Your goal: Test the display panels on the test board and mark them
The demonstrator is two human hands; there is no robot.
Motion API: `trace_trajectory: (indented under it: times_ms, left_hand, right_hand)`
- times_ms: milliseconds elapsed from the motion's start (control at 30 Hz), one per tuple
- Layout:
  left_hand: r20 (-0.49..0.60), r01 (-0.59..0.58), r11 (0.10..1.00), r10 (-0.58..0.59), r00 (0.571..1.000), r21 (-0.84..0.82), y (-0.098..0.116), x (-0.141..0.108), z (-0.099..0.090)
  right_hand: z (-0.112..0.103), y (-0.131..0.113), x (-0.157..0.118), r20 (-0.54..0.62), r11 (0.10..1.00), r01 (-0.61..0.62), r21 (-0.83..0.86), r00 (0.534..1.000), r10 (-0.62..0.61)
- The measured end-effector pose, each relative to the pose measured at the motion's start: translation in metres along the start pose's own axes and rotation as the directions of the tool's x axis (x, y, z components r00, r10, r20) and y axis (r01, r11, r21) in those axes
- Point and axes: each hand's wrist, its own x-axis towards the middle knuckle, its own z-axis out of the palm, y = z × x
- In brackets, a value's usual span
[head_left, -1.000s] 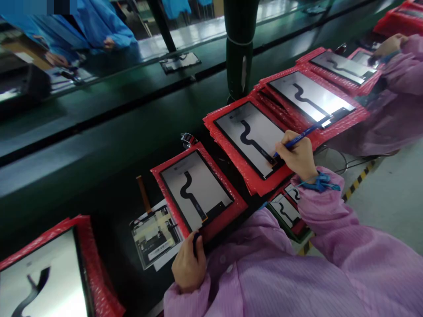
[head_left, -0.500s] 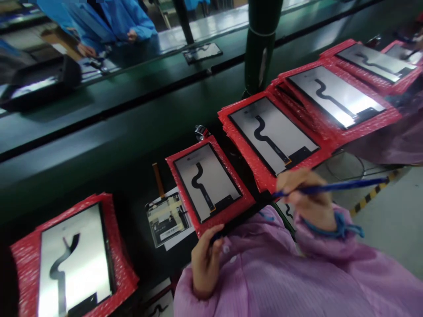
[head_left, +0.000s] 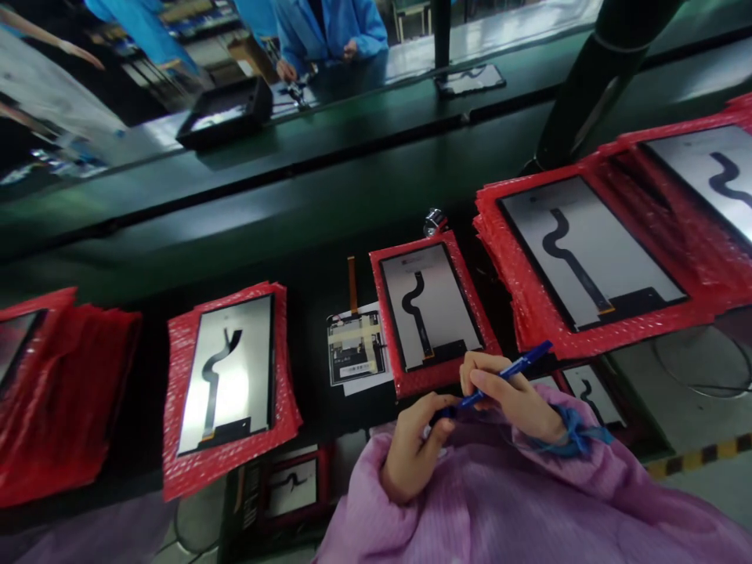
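My right hand (head_left: 510, 393) grips a blue marker pen (head_left: 527, 359), its back end slanting up to the right. Pinched between the thumb and fingers of my left hand (head_left: 418, 446) is a dark blue pen cap (head_left: 445, 413). The pen's front end meets the cap; how far it is inside, I cannot tell. Just beyond both hands lies a display panel (head_left: 438, 301) with a black wavy flex cable (head_left: 413, 305), resting on red bubble wrap (head_left: 405, 385). Left of it, a small open-backed device (head_left: 352, 352) with an orange ribbon cable (head_left: 352, 286) lies on white paper.
Stacks of panels in red bubble wrap stand right (head_left: 511, 290) and left (head_left: 176, 470). A dark green post (head_left: 579, 102) rises behind the right stack. Across the bench, a person in a blue coat (head_left: 329, 35) works near a black tray (head_left: 226, 113). More panels (head_left: 294, 486) sit below the table edge.
My right hand has moved left with the pen, bringing its front end to the cap in my left hand. The camera view has turned left.
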Motion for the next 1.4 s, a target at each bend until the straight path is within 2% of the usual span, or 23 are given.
trace_trajectory:
  times_ms: [100, 200, 267, 367, 433, 500, 567, 600, 633, 700, 767, 800, 833, 900, 967, 1000, 1033, 1100, 1133, 1200, 1267, 1300, 1400]
  left_hand:
    - [-0.004, 0.049, 0.99, -0.05, 0.999, -0.129, -0.002, -0.003, 0.002]
    - [-0.085, 0.06, 0.955, -0.088, 0.993, -0.29, -0.001, -0.004, 0.002]
    - [-0.115, 0.02, 0.949, -0.06, 0.992, -0.315, 0.001, -0.003, 0.0]
    - [-0.1, -0.083, 0.957, 0.057, 0.993, -0.277, 0.005, 0.004, -0.003]
    - [-0.122, -0.122, 0.966, 0.096, 0.988, -0.227, 0.008, 0.013, -0.006]
    - [-0.181, -0.128, 0.987, 0.109, 0.977, -0.096, 0.01, 0.024, -0.016]
    - [-0.264, -0.095, 0.981, 0.139, 0.954, 0.17, 0.01, 0.039, -0.037]
    - [-0.307, -0.051, 0.942, 0.159, 0.938, 0.333, 0.009, 0.047, -0.052]
    - [-0.347, 0.023, 0.878, 0.165, 0.923, 0.479, 0.007, 0.056, -0.069]
    - [-0.389, 0.177, 0.738, 0.125, 0.913, 0.651, -0.002, 0.076, -0.104]
    - [-0.387, 0.274, 0.605, 0.061, 0.92, 0.747, -0.014, 0.098, -0.131]
    - [-0.387, 0.317, 0.55, 0.011, 0.922, 0.773, -0.02, 0.11, -0.14]
    - [-0.389, 0.354, 0.503, -0.039, 0.92, 0.788, -0.026, 0.121, -0.145]
    - [-0.397, 0.415, 0.423, -0.135, 0.908, 0.805, -0.035, 0.139, -0.146]
    - [-0.409, 0.447, 0.37, -0.182, 0.894, 0.814, -0.041, 0.15, -0.14]
    - [-0.418, 0.458, 0.359, -0.185, 0.889, 0.813, -0.043, 0.153, -0.137]
    - [-0.431, 0.467, 0.362, -0.178, 0.884, 0.807, -0.045, 0.155, -0.135]
    - [-0.466, 0.485, 0.423, -0.155, 0.871, 0.766, -0.05, 0.154, -0.135]
    - [-0.48, 0.488, 0.488, -0.153, 0.864, 0.723, -0.054, 0.153, -0.137]
    - [-0.481, 0.452, 0.674, -0.161, 0.862, 0.585, -0.062, 0.151, -0.143]
    - [-0.464, 0.352, 0.86, -0.157, 0.872, 0.371, -0.071, 0.15, -0.15]
    - [-0.464, 0.286, 0.923, -0.142, 0.874, 0.256, -0.074, 0.15, -0.153]
    - [-0.531, 0.101, 0.995, -0.076, 0.844, 0.018, -0.078, 0.153, -0.158]
  right_hand:
    - [0.009, 0.002, 0.005, 0.042, 0.987, 0.078, -0.144, 0.996, -0.072]
    - [0.021, 0.004, 0.008, 0.052, 0.966, 0.128, -0.226, 0.991, -0.119]
    - [0.027, 0.002, 0.009, 0.082, 0.952, 0.159, -0.263, 0.986, -0.142]
    - [0.032, -0.007, 0.015, 0.153, 0.918, 0.244, -0.313, 0.967, -0.204]
    - [0.031, -0.015, 0.023, 0.182, 0.895, 0.288, -0.341, 0.954, -0.238]
    - [0.024, -0.022, 0.037, 0.132, 0.877, 0.294, -0.379, 0.956, -0.264]
    - [0.012, -0.026, 0.054, -0.04, 0.86, 0.234, -0.454, 0.959, -0.282]
    - [0.003, -0.027, 0.063, -0.161, 0.84, 0.167, -0.517, 0.944, -0.287]
    - [-0.006, -0.028, 0.071, -0.281, 0.8, 0.073, -0.595, 0.914, -0.292]
    - [-0.023, -0.026, 0.086, -0.453, 0.624, -0.175, -0.762, 0.833, -0.319]
    - [-0.034, -0.024, 0.094, -0.499, 0.354, -0.377, -0.856, 0.784, -0.37]
    - [-0.036, -0.022, 0.097, -0.476, 0.226, -0.419, -0.88, 0.786, -0.394]
    - [-0.037, -0.021, 0.098, -0.426, 0.118, -0.416, -0.902, 0.805, -0.412]
    - [-0.033, -0.019, 0.102, -0.249, -0.02, -0.279, -0.96, 0.885, -0.395]
    - [-0.028, -0.017, 0.108, -0.029, -0.07, -0.051, -0.996, 0.957, -0.29]
    - [-0.026, -0.015, 0.113, 0.059, -0.075, 0.043, -0.996, 0.972, -0.228]
    - [-0.024, -0.013, 0.118, 0.118, -0.075, 0.107, -0.991, 0.978, -0.174]
    - [-0.022, -0.007, 0.128, 0.154, -0.074, 0.146, -0.986, 0.982, -0.113]
    - [-0.022, -0.003, 0.132, 0.147, -0.072, 0.139, -0.988, 0.983, -0.109]
    - [-0.023, 0.002, 0.136, 0.131, -0.061, 0.124, -0.99, 0.984, -0.123]
    - [-0.024, 0.006, 0.136, 0.125, -0.048, 0.119, -0.992, 0.982, -0.144]
    - [-0.025, 0.007, 0.135, 0.125, -0.04, 0.121, -0.992, 0.98, -0.152]
    - [-0.028, 0.008, 0.135, 0.137, -0.003, 0.139, -0.99, 0.975, -0.174]
